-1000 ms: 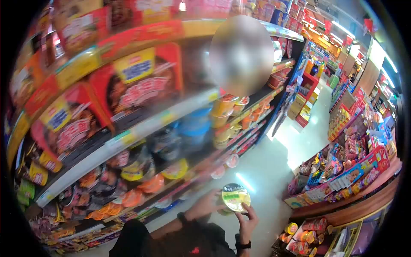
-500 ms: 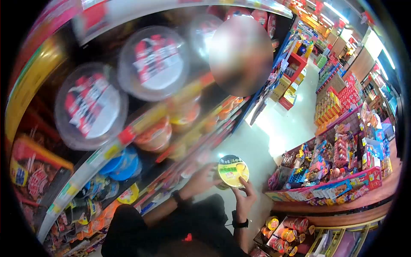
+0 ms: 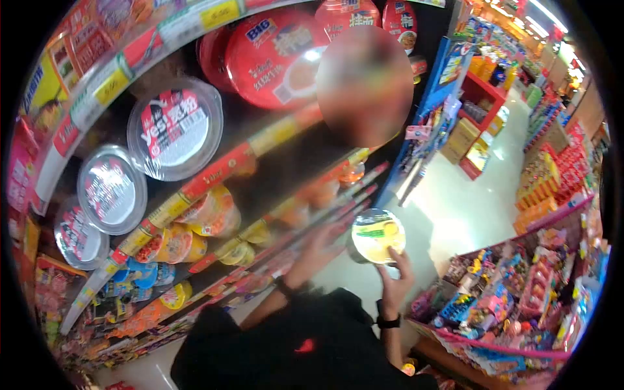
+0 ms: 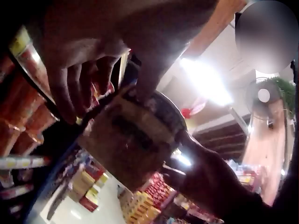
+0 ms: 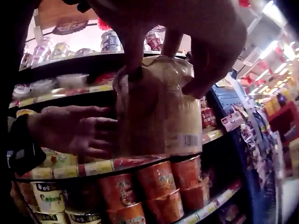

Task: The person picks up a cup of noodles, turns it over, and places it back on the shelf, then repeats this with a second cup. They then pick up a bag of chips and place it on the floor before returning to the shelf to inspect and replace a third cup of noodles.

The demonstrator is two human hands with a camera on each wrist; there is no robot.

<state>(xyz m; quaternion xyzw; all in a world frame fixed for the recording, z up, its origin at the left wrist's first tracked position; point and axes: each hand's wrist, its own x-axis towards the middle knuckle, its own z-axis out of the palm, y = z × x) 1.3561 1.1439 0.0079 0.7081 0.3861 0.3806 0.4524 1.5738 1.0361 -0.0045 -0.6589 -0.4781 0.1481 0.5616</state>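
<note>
A round noodle cup (image 3: 376, 237) with a yellow, green and white lid hangs over the floor area in the head view. My right hand (image 3: 397, 279) grips it at the near right side; in the right wrist view my right hand (image 5: 187, 28) holds the pale cup (image 5: 184, 121) by its rim. My left hand (image 3: 317, 252) is just left of the cup, and in the right wrist view my left hand (image 5: 74, 130) has straight, spread fingers, their tips beside the cup. In the left wrist view my left hand (image 4: 107, 37) lies over the cup (image 4: 135, 140), contact unclear.
Shelves on the left hold clear-lidded bowls (image 3: 175, 133), red bowls (image 3: 276, 62) and orange cups (image 3: 211, 211). A blue rack (image 3: 437, 84) stands at the shelf's end. Beyond the aisle floor (image 3: 429, 201), a snack bin (image 3: 507, 292) is at the right.
The view has shifted along the shelves, bringing the red bowls into sight. The cup, still in my right hand, appears farther right and up in the head view, with my left hand staying beside it.
</note>
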